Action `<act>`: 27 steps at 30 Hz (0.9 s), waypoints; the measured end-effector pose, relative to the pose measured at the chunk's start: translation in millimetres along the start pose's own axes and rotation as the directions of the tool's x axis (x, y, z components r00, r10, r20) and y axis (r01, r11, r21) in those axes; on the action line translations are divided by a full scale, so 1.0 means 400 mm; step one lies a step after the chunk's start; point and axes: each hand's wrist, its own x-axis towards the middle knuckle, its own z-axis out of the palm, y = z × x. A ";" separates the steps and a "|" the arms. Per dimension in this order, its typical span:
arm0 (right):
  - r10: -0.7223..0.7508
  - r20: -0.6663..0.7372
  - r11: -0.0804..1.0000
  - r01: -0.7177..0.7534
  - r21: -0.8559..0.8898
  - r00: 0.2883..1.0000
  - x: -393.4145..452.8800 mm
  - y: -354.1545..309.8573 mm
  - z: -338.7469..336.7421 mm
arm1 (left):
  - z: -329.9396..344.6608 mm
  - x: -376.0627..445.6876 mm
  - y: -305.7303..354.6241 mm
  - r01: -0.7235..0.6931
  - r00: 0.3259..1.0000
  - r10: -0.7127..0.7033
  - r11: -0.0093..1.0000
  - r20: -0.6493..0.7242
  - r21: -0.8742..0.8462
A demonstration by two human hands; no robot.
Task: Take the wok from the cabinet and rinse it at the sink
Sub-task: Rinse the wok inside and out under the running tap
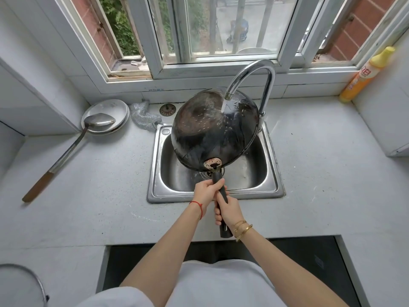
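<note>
The black wok [205,131] is turned bottom-up and tilted over the steel sink [273,185]. Water runs from the chrome faucet [254,72] onto its dark underside and splashes off. Its long black handle [222,193] points toward me. My left hand [207,191] grips the handle close to the wok, and my right hand [228,210] grips it just behind, nearer the handle's end. The wok's inside faces down and is hidden.
A metal ladle [73,140] with a wooden grip lies on the counter at left, its bowl resting on stacked white plates [112,107]. A steel scourer [143,117] and a sink strainer [167,110] sit behind the sink. A yellow detergent bottle [365,74] stands at far right. Windows run along the back.
</note>
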 end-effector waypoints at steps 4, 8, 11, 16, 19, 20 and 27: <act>-0.008 0.008 1.000 0.008 0.015 1.000 -0.006 -0.011 0.014 | -0.014 -0.001 0.004 0.008 1.000 -0.008 1.000 -0.006 -0.029; -0.015 -0.008 1.000 0.015 0.004 1.000 -0.006 -0.005 0.030 | -0.029 -0.003 0.003 0.009 1.000 -0.008 0.999 0.017 -0.042; -0.011 -0.014 1.000 0.011 0.015 1.000 -0.008 0.001 0.037 | -0.036 -0.007 0.003 0.008 1.000 -0.007 0.999 0.023 -0.046; -0.004 0.009 1.000 0.003 0.025 1.000 -0.013 0.008 0.040 | -0.040 -0.007 -0.005 0.004 0.999 -0.003 1.000 0.038 -0.023; 0.004 0.026 1.000 -0.005 0.027 1.000 -0.020 0.016 0.033 | -0.038 -0.010 -0.015 0.001 0.999 -0.001 1.000 0.046 0.002; 0.005 0.028 1.000 -0.005 0.027 1.000 -0.022 0.019 0.029 | -0.038 -0.012 -0.019 -0.001 0.999 0.001 1.000 0.052 0.008; 0.010 0.051 1.000 -0.011 0.015 0.999 -0.043 0.042 0.007 | -0.030 -0.034 -0.049 -0.017 0.998 0.016 0.999 0.061 0.028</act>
